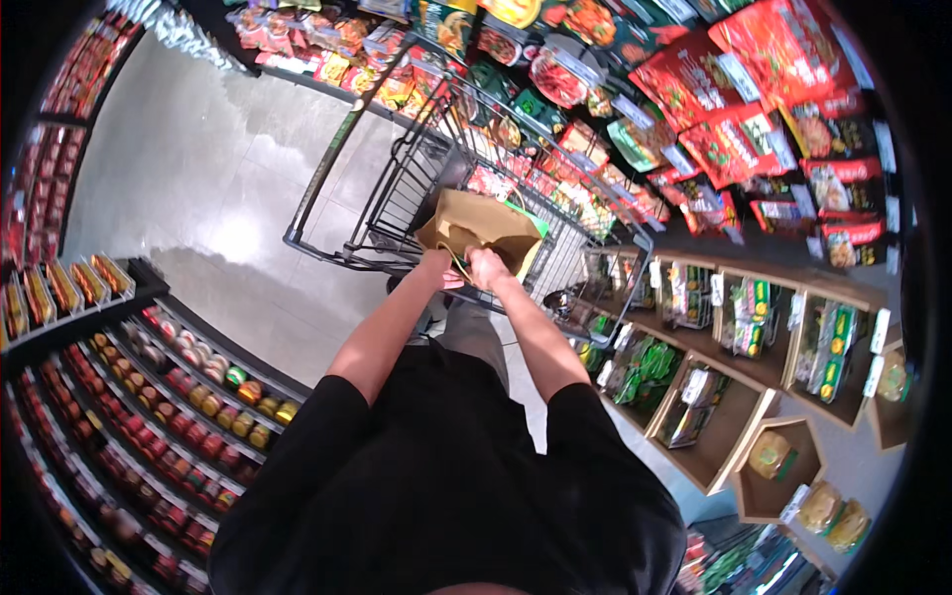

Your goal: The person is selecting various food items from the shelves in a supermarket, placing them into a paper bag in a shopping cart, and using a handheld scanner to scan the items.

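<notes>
A metal wire shopping cart (394, 186) stands before me, with an open brown paper bag (476, 212) at its near end. The bag has a twisted handle and a green patch on its far right edge. My left hand (437, 269) is at the near rim of the bag, beside its handle; its fingertips are partly hidden. Close to its right, my right hand (485, 268) has its fingers curled at the bag's mouth, by something small and dark green. What either hand holds is too small to tell.
Shelves of red food packets (732, 145) run along the far and right sides. Wooden crates (714, 424) with packed greens stand at the right. Rows of jars (201, 401) fill a shelf at the lower left. Grey tiled floor (201, 171) lies left of the cart.
</notes>
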Demonstrator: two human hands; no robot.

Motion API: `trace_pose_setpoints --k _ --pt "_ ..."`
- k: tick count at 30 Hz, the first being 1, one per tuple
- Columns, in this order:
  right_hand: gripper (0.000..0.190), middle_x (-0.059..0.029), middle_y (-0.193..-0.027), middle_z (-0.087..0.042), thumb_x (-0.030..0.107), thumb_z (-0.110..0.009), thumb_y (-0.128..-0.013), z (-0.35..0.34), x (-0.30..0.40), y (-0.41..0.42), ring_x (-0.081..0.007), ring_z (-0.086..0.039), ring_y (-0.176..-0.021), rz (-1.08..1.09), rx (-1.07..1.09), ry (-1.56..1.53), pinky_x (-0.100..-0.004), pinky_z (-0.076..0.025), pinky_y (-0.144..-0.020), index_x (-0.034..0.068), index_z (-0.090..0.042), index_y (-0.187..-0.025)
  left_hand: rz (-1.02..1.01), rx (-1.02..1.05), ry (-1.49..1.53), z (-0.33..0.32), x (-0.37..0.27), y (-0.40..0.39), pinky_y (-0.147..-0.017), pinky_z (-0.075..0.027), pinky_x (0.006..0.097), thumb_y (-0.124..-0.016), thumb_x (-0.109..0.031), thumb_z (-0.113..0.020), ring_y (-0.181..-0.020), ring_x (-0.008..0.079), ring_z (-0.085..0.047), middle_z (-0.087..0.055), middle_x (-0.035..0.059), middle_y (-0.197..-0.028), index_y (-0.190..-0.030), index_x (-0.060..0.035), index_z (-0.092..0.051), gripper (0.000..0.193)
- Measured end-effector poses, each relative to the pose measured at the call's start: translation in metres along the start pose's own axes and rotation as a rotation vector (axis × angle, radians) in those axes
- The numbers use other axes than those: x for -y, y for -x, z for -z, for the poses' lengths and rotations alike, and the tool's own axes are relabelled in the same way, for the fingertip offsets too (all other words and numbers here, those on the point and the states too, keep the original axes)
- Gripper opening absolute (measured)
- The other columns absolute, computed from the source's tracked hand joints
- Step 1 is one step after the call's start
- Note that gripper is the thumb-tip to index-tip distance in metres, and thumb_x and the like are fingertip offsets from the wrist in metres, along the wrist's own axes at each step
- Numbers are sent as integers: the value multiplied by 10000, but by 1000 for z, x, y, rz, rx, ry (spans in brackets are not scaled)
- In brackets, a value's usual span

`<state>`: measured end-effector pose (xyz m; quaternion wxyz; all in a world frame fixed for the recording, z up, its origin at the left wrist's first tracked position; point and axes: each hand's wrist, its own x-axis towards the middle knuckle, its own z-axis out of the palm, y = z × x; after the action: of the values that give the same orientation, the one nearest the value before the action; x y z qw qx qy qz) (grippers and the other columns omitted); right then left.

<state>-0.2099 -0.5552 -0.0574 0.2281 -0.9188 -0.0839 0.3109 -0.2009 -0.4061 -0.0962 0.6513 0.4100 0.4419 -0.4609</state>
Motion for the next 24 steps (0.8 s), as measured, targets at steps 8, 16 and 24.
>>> trace_pose_setpoints --k 8,16,24 --pt "304 -183 -910 -657 101 -562 -689 -10 -63 -14 -355 -632 -892 -11 25 22 -407 -507 -811 84 -629 -985 30 -62 -36 -17 8 0 -764 -529 502 -885 -131 -315 -836 363 -647 -629 242 -949 -1042 28 -540 317" --pt "227 -199 -952 -664 69 -594 -731 13 -70 -15 -332 -645 -926 -179 120 103 -405 -527 -809 38 -686 -936 -11 -197 -89 -39 26 2 -725 -558 468 -882 -121 -335 -829 353 -657 -634 228 -969 -1098 15 -527 319" --pt "145 -182 -870 -674 71 -598 -709 52 -100 -10 -322 -664 -856 -34 31 143 -400 -540 -755 43 -705 -801 -114 -209 -11 -74 19 10 -761 -561 428 -909 -178 -394 -871 340 -661 -637 214 -1011 -1121 15 -523 315"
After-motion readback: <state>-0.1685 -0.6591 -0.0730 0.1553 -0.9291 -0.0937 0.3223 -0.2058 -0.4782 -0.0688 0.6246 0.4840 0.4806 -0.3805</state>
